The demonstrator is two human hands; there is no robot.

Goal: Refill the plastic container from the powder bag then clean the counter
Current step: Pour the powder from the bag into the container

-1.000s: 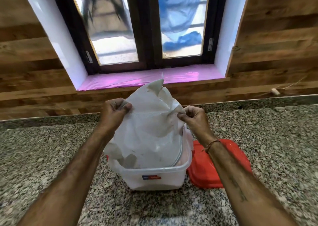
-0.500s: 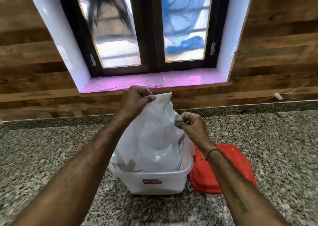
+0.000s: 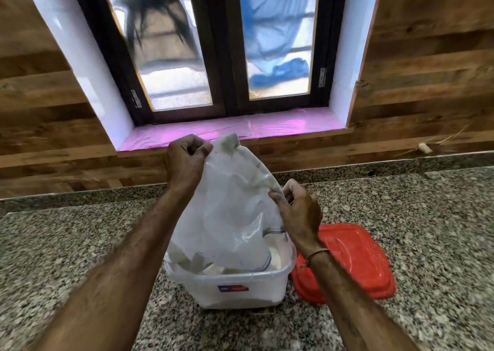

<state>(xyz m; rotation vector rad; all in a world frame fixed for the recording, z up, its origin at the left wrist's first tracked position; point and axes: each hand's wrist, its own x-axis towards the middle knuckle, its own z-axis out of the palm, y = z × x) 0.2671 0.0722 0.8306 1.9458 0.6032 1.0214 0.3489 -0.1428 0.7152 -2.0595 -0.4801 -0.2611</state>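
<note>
A white translucent powder bag [image 3: 232, 211] hangs upside down with its mouth inside the white plastic container [image 3: 235, 289] on the granite counter [image 3: 80, 243]. My left hand [image 3: 184, 161] pinches the bag's upper left corner, raised high. Lower down, my right hand [image 3: 299, 211] grips the bag's right edge. Pale powder shows inside the container under the bag. The container's red lid [image 3: 358, 260] lies flat on the counter just to its right, partly behind my right forearm.
A wooden wall and a dark-framed window with a pink sill [image 3: 240, 129] rise behind the counter. A small pale object [image 3: 423, 147] sits on the wooden ledge at the right. Granite stretches to both sides of the container.
My left hand has lifted the bag's corner higher, stretching the bag upward above the container. My right hand has stayed near the bag's right edge.
</note>
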